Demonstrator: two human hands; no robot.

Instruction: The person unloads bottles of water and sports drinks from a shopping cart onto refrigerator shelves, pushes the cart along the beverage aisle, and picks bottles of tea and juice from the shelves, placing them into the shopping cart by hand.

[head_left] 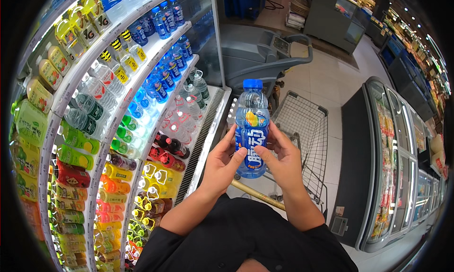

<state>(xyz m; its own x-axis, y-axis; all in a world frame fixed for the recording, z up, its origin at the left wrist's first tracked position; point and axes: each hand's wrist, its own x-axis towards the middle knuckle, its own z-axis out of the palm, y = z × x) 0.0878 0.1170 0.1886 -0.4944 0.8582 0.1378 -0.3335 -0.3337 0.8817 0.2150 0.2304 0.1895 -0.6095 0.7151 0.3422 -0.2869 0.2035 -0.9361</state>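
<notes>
Nearest to us was our own black shirt [236, 239], filling the lower middle of the view, with our bare forearms reaching up from its sleeves. In front of it we held a clear blue plastic bottle [245, 115] between both hands, up in the air and close to upright, its blue cap [252, 84] on and its label [255, 138] turned toward us. Our left hand [220, 165] clasped the bottle's left side and our right hand [284, 163] its right side. Both thumbs pressed on the front, while the other fingers curved along the sides; we could not tell how far they wrapped behind.

Past the bottle and to its right stood a wire shopping cart [319, 151], and its yellowish handle [257, 195] passed below our hands. To our left rose a lit drinks shelf [152, 46], lined with rows of bottles in many colours. Blue bottles [161, 23] much like ours stood on its upper levels. Beyond the cart a grey machine [250, 49] with a looped handle was parked on the pale tiled floor [302, 78]. On our right was a dark-sided freezer [352, 163] with glass lids over colourful packets [384, 177].
</notes>
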